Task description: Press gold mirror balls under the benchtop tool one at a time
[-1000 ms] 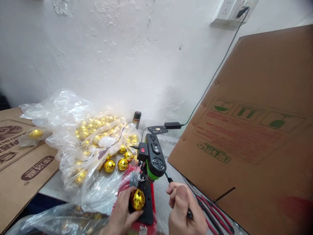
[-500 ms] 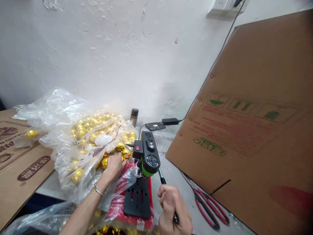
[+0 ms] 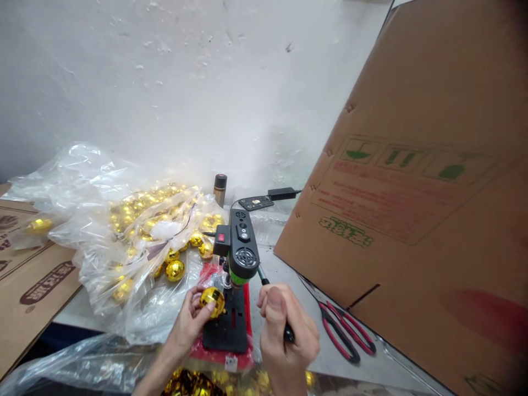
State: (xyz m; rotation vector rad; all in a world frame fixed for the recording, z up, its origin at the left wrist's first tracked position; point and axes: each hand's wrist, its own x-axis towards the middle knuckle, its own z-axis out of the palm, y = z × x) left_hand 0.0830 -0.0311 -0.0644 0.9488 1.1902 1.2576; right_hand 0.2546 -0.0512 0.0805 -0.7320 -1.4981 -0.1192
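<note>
My left hand (image 3: pixel 190 319) is closed on a shiny gold mirror ball (image 3: pixel 213 301), its fingers and thumb pinching the ball's left side. The ball is above the left part of the black slotted base plate (image 3: pixel 225 333) of a small bench drill press (image 3: pixel 244 247). My right hand (image 3: pixel 286 324) wraps round the black grip of the press's lever (image 3: pixel 264 278), to the right of the machine. Red sheet (image 3: pixel 246 308) shows beneath the base. Whether the ball touches the plate I cannot tell.
A clear plastic bag (image 3: pixel 94 247) full of gold balls lies left. More gold balls (image 3: pixel 193 382) are at the front edge. Red-handled pliers (image 3: pixel 346 333) lie right, beside a big cardboard box (image 3: pixel 391 181). A small dark-capped can (image 3: pixel 220 190) and a black power adapter (image 3: pixel 284 193) stand behind.
My left hand has come back from the bag's opening toward the base plate and now holds a gold ball. My right hand stays on the lever. The view has shifted slightly.
</note>
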